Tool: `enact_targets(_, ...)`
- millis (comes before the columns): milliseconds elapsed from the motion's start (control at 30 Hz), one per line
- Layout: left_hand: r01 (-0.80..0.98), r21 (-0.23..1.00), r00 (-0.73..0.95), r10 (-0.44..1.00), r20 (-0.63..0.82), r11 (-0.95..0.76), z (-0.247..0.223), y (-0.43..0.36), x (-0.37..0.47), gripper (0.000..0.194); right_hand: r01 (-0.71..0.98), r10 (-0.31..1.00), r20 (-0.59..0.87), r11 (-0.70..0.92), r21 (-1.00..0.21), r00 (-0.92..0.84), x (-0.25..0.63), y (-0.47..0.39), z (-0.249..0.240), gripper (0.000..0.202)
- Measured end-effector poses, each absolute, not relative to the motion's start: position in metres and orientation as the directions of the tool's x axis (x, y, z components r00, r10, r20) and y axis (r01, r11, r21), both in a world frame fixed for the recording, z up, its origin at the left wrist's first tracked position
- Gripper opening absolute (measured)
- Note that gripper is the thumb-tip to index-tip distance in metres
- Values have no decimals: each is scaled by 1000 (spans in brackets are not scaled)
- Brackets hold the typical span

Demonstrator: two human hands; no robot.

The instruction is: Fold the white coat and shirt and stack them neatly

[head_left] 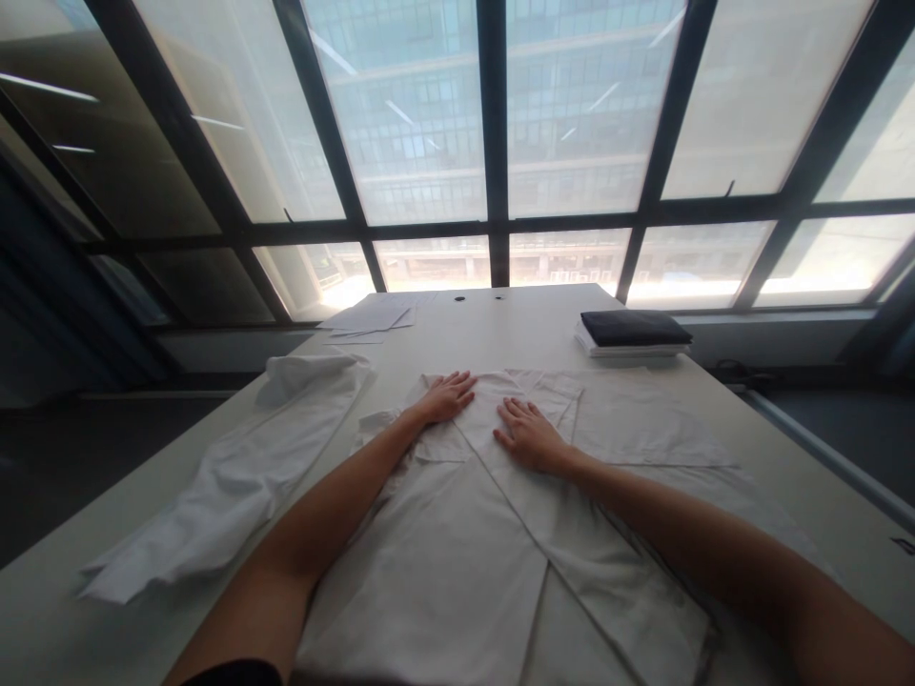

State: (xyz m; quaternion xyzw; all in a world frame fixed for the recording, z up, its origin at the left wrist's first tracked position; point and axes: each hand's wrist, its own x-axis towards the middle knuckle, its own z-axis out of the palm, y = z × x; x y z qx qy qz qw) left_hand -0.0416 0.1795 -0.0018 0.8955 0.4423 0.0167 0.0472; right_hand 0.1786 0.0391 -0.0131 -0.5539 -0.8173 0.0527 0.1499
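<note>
Two hands, left hand point(447, 395) and right hand point(529, 436), flat open on white shirt point(457, 534), crumpled white garment point(235, 486) left, folded stack point(633, 333) beyond

The white shirt point(457, 534) is matt woven cloth, creased along its folds, on a smooth matt pale table point(529, 324). At ten o'clock lies rumpled white cloth point(235, 476); at one o'clock, a dark folded fabric point(633, 327), matt.

Long pale bench point(515, 329) running toward the window. Lying directly on it: a white garment point(500, 534) spread flat at the near centre, folded panels overlapping; a crumpled white garment point(235, 476) along the left edge; loose paper sheets point(372, 316) at the far left; a stack of folded cloths point(633, 333), dark on top, at the far right.
</note>
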Motion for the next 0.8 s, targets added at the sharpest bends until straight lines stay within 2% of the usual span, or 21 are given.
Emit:
enact_targets(667,787,109,611,792,-8,-607,-6,184,-43,62,887,918,207,385,-254,-339,180,38,-12,58)
enact_targets(800,787,113,612,791,-7,-607,-5,183,-43,62,825,867,193,496,-270,-459,182,35,-4,58)
